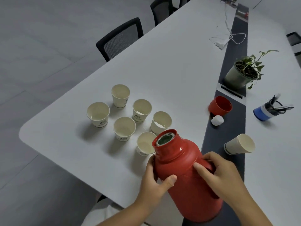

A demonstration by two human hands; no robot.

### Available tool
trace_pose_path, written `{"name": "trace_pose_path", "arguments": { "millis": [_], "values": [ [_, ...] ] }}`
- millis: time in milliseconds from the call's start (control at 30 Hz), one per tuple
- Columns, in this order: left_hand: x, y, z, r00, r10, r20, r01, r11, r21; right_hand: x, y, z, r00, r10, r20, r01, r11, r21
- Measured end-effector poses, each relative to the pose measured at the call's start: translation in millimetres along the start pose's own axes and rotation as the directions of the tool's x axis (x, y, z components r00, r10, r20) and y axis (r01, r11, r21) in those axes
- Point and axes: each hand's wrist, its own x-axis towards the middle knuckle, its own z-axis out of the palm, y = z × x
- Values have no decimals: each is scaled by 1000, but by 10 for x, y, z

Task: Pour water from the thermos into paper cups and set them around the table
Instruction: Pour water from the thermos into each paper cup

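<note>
A red thermos (184,175) with its mouth uncovered is tilted toward the paper cups. My left hand (154,181) grips its body from the left side. My right hand (218,173) holds its handle on the right. Several upright paper cups (123,128) stand in a cluster on the white table (171,66); the nearest cup (145,144) sits just under the thermos mouth. Another paper cup (239,144) lies on its side to the right. The red thermos cap (220,106) and a white stopper (217,120) rest on the dark centre strip.
A potted plant (242,74) and a blue pen holder (267,110) stand at the right. White cables (228,38) lie further back on the table. Black office chairs (120,38) stand along the far left edge. The table's rounded corner (24,132) is at the left.
</note>
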Motion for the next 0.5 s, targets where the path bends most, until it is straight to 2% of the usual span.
{"name": "trace_pose_path", "arguments": {
  "millis": [233,500],
  "values": [
    [30,-113,-20,998,-63,-3,62,987,-145,144,-136,11,994,46,98,-31,989,-147],
    [45,-143,-51,994,-105,6,104,970,-218,274,-264,51,980,112,163,-71,968,-240]
  ]
}}
